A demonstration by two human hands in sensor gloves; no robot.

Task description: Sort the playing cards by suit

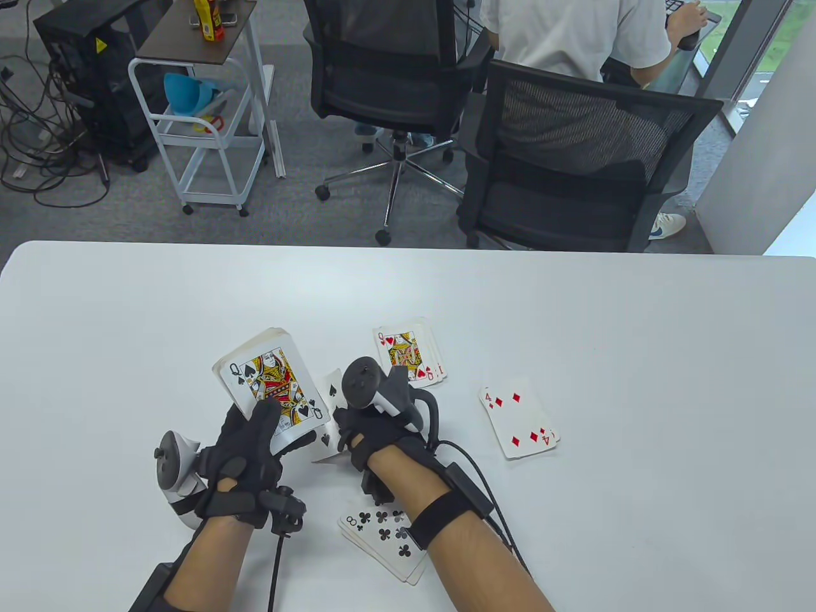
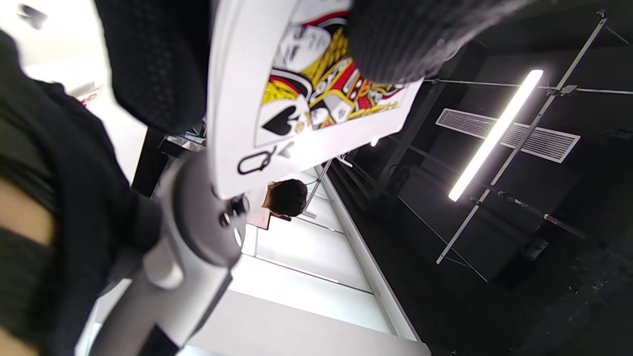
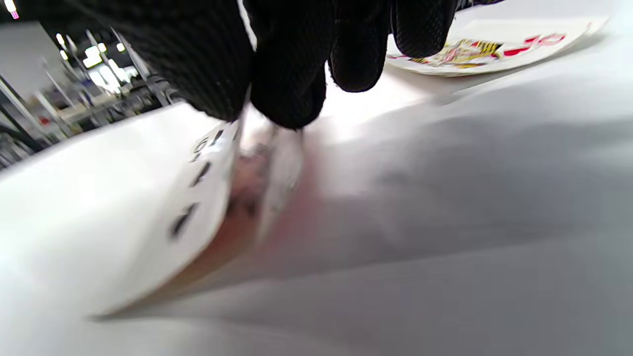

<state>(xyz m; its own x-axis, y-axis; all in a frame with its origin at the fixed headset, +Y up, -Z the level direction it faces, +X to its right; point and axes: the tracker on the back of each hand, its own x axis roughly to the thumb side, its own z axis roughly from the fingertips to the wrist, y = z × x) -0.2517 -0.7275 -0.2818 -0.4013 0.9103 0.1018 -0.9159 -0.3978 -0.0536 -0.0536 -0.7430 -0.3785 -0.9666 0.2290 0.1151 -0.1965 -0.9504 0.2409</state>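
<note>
My left hand (image 1: 271, 437) grips a face-up deck (image 1: 271, 379) above the table, thumb (image 2: 395, 39) pressing on its top card, the queen of spades (image 2: 296, 109). Just right of it my right hand (image 1: 344, 428) pinches a single spade card (image 1: 329, 408), tilted and low over the table; in the right wrist view this spade card (image 3: 198, 198) is blurred below my fingertips (image 3: 287, 99). Three face-up piles lie on the table: a queen of hearts pile (image 1: 408, 352), a four of diamonds pile (image 1: 519, 415) and an eight of clubs pile (image 1: 381, 534) partly under my right forearm.
The white table (image 1: 574, 306) stretches wide to the left, the far side and the right. Two black office chairs (image 1: 574, 159) and a seated person (image 1: 574, 32) are beyond its far edge, with a white cart (image 1: 204, 127) at the far left.
</note>
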